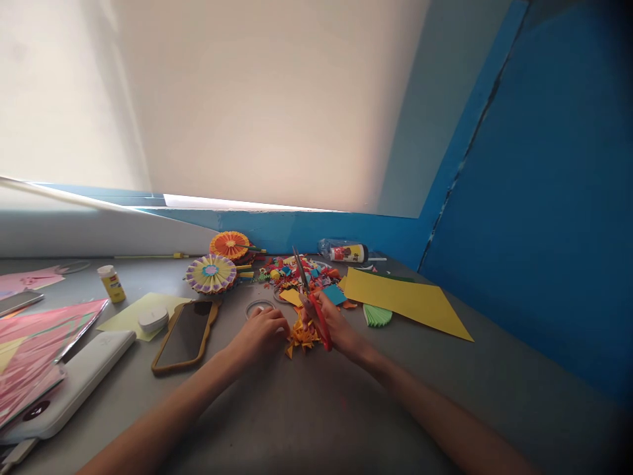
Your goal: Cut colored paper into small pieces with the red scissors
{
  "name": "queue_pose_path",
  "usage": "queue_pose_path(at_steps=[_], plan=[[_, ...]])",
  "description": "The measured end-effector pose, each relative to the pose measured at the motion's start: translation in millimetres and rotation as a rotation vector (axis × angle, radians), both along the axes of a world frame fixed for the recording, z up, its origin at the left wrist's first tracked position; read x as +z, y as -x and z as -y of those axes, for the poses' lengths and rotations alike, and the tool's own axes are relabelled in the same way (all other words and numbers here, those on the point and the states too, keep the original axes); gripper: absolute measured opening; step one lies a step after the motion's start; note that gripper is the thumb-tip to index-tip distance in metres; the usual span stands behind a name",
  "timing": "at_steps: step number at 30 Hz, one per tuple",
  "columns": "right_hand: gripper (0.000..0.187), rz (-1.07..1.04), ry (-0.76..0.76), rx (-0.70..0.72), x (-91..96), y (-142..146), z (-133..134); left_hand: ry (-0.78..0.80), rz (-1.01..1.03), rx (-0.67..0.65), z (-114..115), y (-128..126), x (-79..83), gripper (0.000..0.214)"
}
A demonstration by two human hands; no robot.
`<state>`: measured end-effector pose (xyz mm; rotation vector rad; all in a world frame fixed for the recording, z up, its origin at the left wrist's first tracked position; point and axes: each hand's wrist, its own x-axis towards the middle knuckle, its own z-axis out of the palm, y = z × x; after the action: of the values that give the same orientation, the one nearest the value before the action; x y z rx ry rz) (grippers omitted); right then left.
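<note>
Red-handled scissors [320, 322] are gripped in my right hand [333, 326], their blades pointing up and away over the paper scraps. My left hand [267, 328] rests low on the table with bent, slightly parted fingers, and I see nothing held in it. Its fingertips are at the left side of a small heap of orange paper clippings [302, 336], which lies between both hands. Just beyond that hand is a grey ring [260, 307], perhaps a roll of tape. Behind the scissors spreads a pile of multicoloured paper scraps [316, 272].
Yellow paper [405, 300] and a green folded fan [377, 315] lie right. Two paper rosettes [211, 274] and a glue bottle [350, 253] stand at the back. Leftward are a phone [186, 336], a white round case [153, 319], a small bottle [111, 285] and a power bank [84, 376].
</note>
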<state>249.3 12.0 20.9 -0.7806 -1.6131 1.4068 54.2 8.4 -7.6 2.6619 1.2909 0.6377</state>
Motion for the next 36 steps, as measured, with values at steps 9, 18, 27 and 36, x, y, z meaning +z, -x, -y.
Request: queue_pose_path(at_steps=[9,18,27,36], plan=[[0.042,0.027,-0.030,-0.055,-3.8,-3.1,-0.7,0.265,0.610,0.106,9.2,6.0,18.1,0.018],[0.045,0.013,-0.017,-0.046,3.6,-2.4,6.0,0.632,0.941,0.030,18.7,-0.2,29.2,0.029],[0.048,-0.065,-0.025,0.040,-22.0,5.1,2.9,0.680,1.000,0.004,26.7,-5.6,31.2,0.032],[0.040,-0.065,-0.073,0.052,-6.6,-0.6,9.7,0.767,1.053,0.013,24.1,-2.6,26.7,0.031]])
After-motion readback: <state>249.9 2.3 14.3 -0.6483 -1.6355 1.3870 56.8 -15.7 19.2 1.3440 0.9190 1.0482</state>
